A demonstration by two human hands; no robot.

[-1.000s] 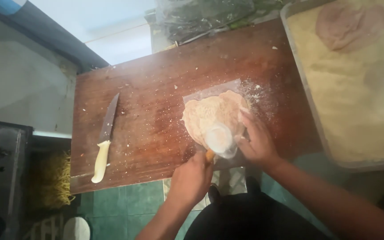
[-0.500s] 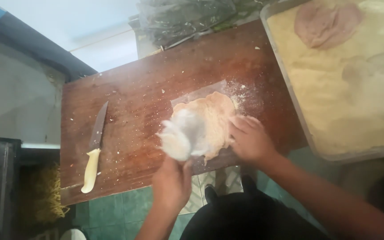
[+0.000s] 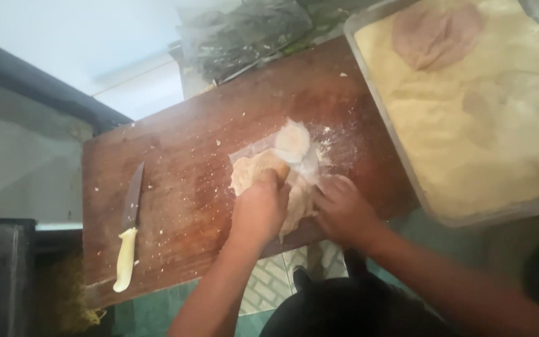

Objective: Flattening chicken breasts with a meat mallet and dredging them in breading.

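Now flattened meat (image 3: 263,171) under L hand (image 3: 258,209) fingers, R hand (image 3: 343,209) alongside.

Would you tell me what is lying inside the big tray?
The tray holds a bed of pale crumbs with a flattened piece of meat on top. Anything beneath the crumbs is hidden.

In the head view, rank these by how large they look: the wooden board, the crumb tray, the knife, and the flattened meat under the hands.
1. wooden board and crumb tray: too close to rank, as the tray runs out of frame.
2. flattened meat, partly hidden by the left hand and right hand.
3. knife, long but thin.
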